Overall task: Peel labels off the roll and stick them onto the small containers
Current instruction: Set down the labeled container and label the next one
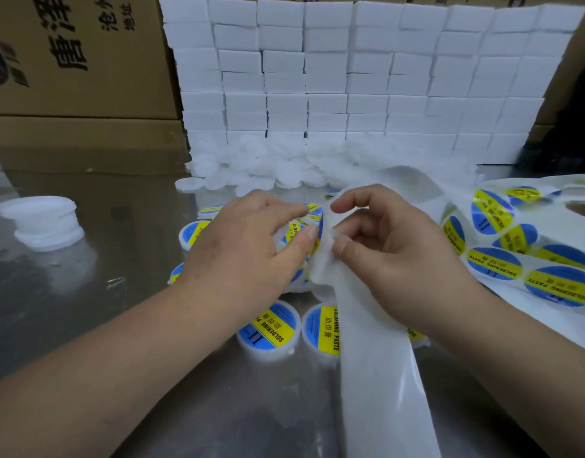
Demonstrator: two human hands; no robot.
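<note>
My left hand (248, 246) grips a small white container whose top carries a blue and yellow label (306, 226); thumb and forefinger press on that label. My right hand (383, 246) pinches the white backing strip (377, 375), which trails down to the front edge. The label roll (529, 256), with round blue and yellow "SOLDERING PASTE" stickers, lies at the right. Several labelled containers (271, 328) sit on the steel table under and around my hands. A heap of plain white containers (261, 166) lies behind them.
A wall of stacked white blocks (350, 77) stands at the back. Cardboard boxes (76, 61) fill the back left. Two stacked white tubs (43, 223) rest at the left on the shiny metal table (103, 309).
</note>
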